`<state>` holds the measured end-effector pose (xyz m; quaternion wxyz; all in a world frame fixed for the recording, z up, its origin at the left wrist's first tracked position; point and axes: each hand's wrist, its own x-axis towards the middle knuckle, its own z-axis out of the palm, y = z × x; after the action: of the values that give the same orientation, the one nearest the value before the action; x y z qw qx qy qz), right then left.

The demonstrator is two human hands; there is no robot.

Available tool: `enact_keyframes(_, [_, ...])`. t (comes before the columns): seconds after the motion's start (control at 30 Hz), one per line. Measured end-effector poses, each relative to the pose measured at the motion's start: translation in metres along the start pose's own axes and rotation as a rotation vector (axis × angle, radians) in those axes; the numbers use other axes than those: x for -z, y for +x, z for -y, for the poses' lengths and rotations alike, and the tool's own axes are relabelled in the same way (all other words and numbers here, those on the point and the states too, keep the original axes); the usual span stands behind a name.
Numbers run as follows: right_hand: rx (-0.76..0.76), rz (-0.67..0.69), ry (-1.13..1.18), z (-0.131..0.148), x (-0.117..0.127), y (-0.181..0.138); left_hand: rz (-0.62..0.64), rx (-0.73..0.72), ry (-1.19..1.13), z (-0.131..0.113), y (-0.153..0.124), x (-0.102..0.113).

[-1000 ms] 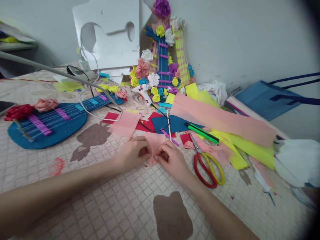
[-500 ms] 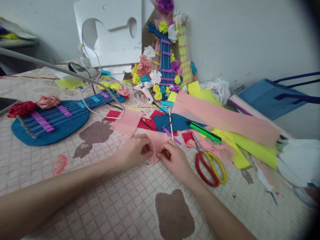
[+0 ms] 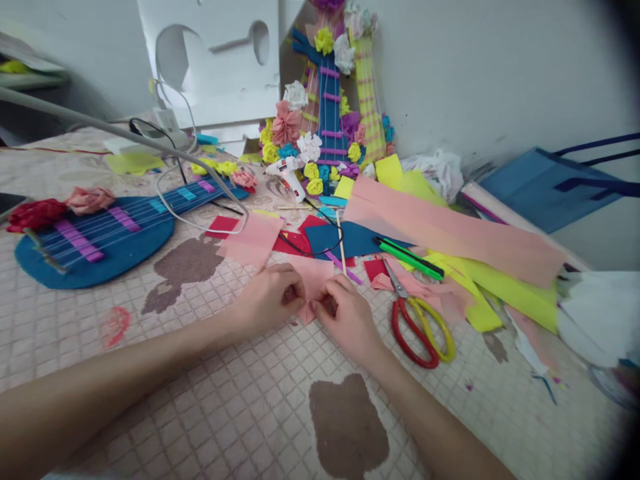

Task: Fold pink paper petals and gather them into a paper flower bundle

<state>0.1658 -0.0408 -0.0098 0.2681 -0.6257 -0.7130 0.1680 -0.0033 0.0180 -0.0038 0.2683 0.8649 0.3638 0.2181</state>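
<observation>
A small piece of pink crepe paper (image 3: 314, 272) is pinched between both hands just above the table. My left hand (image 3: 274, 295) grips its left side with thumb and forefinger. My right hand (image 3: 346, 313) is closed on its right side, the fingertips close to those of the left. The paper's lower end looks folded or gathered, and the fingers cover part of it. Another pink paper square (image 3: 254, 237) lies beyond my left hand. To the right of my right hand rest scissors (image 3: 417, 327) with one red and one yellow handle.
A blue paper guitar (image 3: 115, 233) with paper flowers lies at left. A white glue gun (image 3: 289, 179) stands before flower-covered guitars (image 3: 330, 113). A green utility knife (image 3: 411, 259), a long pink strip (image 3: 450, 223) and yellow paper (image 3: 483, 293) lie at right. A pale cable (image 3: 125, 140) crosses the left side.
Both hands stay pinched on the pink paper, with fingertips slightly closer together. The whole view has shifted slightly.
</observation>
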Motion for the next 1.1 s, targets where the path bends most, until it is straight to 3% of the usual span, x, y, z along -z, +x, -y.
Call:
enact_keyframes(0.77, [0.007, -0.028, -0.022, 0.0008, -0.0030, -0.0021, -0.080, 0.045, 0.036, -0.0013, -0.0030, -0.0045])
enact_keyframes(1.1, [-0.002, -0.022, -0.033, 0.0010, -0.0036, -0.0020, -0.053, 0.017, 0.059, -0.0023, -0.0050, -0.0032])
